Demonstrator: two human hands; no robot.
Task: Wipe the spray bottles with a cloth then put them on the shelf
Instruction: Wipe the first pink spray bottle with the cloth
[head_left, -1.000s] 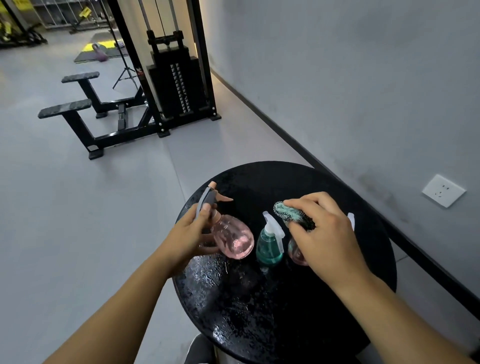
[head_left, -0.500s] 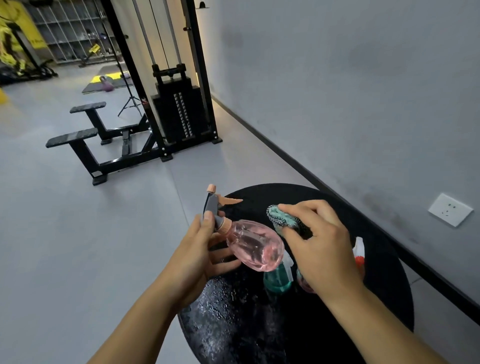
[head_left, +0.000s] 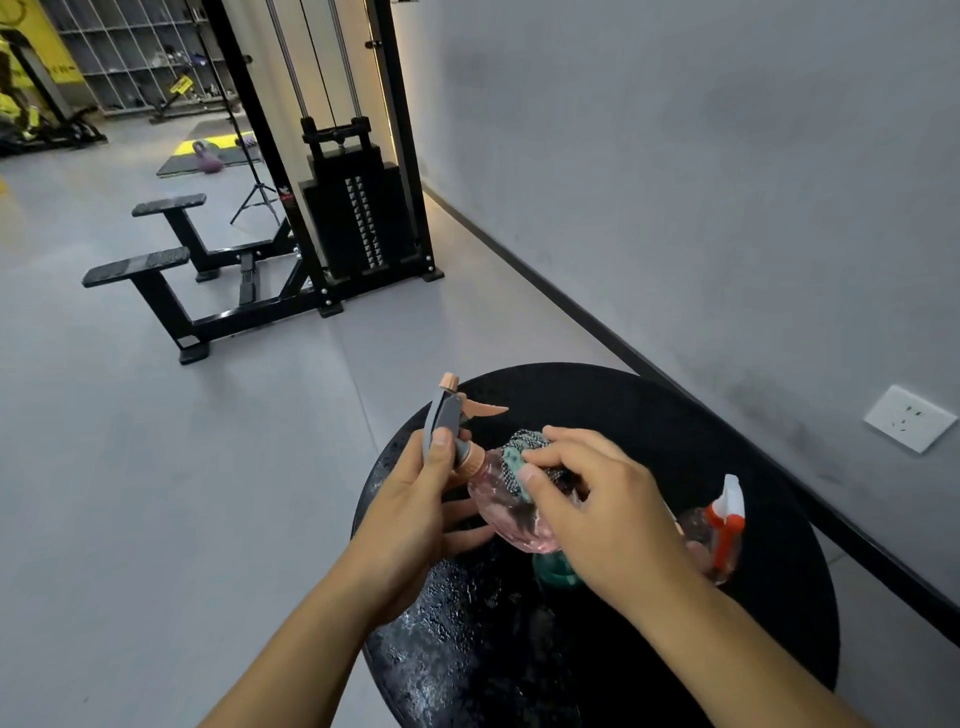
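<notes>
Wiping under way on first of three spray bottles.

Pink bottle (head_left: 511, 512) lifted over table (head_left: 675, 415), tilted, nozzle toward 11 o'clock; left hand (head_left: 415, 514) curled round its trigger head, right hand (head_left: 597, 514) pinching cloth (head_left: 519, 457) against its shoulder. Teal bottle (head_left: 556, 569) and red-trigger bottle (head_left: 722, 525) standing at 3 o'clock, apparently unwiped. Nothing shelved yet.

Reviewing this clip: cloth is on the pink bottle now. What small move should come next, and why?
Probably drag the cloth down along the pink bottle toward its base. The right hand pinches the cloth against the bottle's shoulder near the neck, the left hand grips the sprayer head and holds the bottle lifted and tilted, and most of the body looks unwiped.
</notes>
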